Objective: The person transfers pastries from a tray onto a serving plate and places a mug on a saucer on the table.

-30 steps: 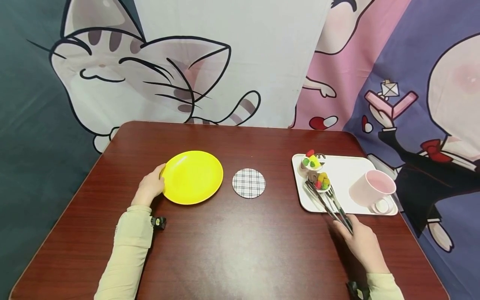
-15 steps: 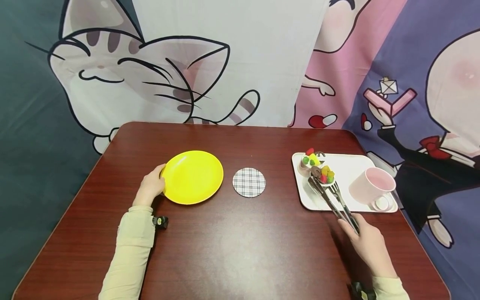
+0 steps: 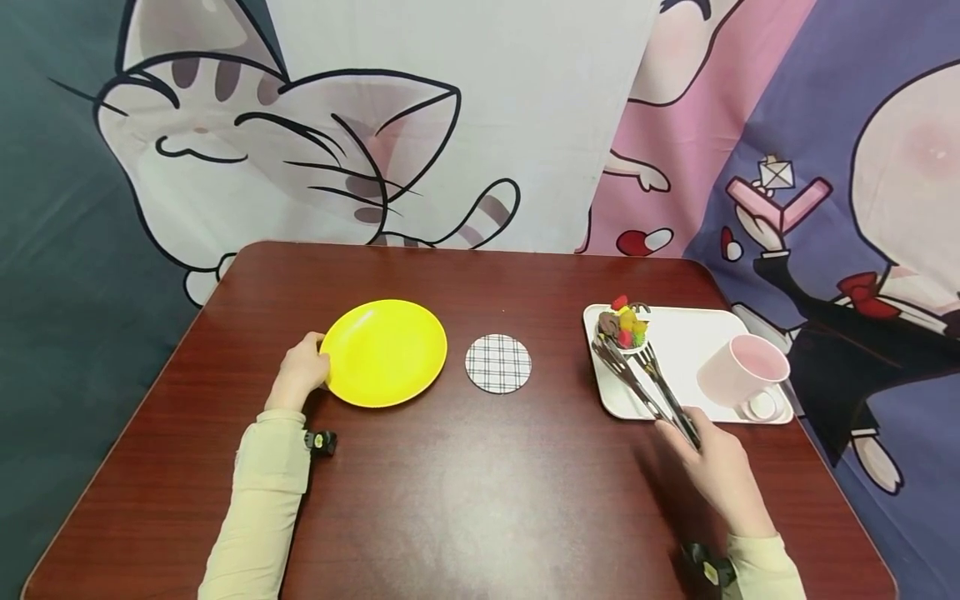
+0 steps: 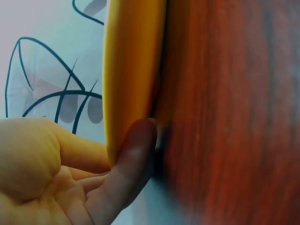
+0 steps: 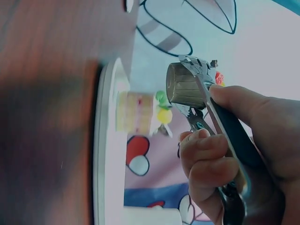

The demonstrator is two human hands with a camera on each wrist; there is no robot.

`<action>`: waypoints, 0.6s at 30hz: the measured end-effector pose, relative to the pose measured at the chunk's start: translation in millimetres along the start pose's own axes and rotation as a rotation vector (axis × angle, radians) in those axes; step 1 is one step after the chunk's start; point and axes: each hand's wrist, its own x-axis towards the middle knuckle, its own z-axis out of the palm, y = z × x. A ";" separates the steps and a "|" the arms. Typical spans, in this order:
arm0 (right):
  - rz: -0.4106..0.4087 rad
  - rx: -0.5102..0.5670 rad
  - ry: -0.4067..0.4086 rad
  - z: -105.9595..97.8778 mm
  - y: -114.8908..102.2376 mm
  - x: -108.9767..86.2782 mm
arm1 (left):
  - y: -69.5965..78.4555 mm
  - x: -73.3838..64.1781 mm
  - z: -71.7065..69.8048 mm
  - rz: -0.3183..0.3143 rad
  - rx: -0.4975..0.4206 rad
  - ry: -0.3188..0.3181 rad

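My left hand [image 3: 302, 372] pinches the left edge of a yellow plate [image 3: 387, 354]; in the left wrist view the thumb and fingers [image 4: 133, 157] lie on either side of its rim. My right hand [image 3: 712, 467] holds metal serving tongs [image 5: 243, 145] with a fork-like tip. Gripped between the tong heads is a small fruit-topped tart [image 5: 185, 86] in a ridged cup, raised above the tray's left end. A layered cake piece [image 5: 135, 112] with fruit on top stands on the white tray [image 3: 697, 333]. From the head view, the tart hides most of that cake.
A pink mug [image 3: 738, 379] stands on the right part of the tray. Between plate and tray lies a round checked coaster [image 3: 498, 364] on the brown table [image 3: 480, 475]. Behind the table hangs a cartoon-printed cloth [image 3: 525, 125].
The tongs with the tart rose slightly, then moved left and away from me, covering the cake in the head view. My left hand and the plate have stayed in place.
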 end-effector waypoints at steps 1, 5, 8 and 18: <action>-0.014 0.007 0.000 1.8 -2.5 2.7 | -0.5 -1.0 -0.5 -0.002 -0.009 -0.004; -0.062 0.030 -0.006 9.0 -12.5 13.6 | -2.2 -3.5 -1.1 -0.002 -0.036 0.004; -0.090 0.045 -0.017 13.0 -20.5 22.1 | -2.9 -3.9 -1.6 0.003 -0.068 0.016; -0.145 0.043 -0.102 23.1 -50.1 51.5 | -10.5 -6.7 -4.0 -0.004 -0.142 0.010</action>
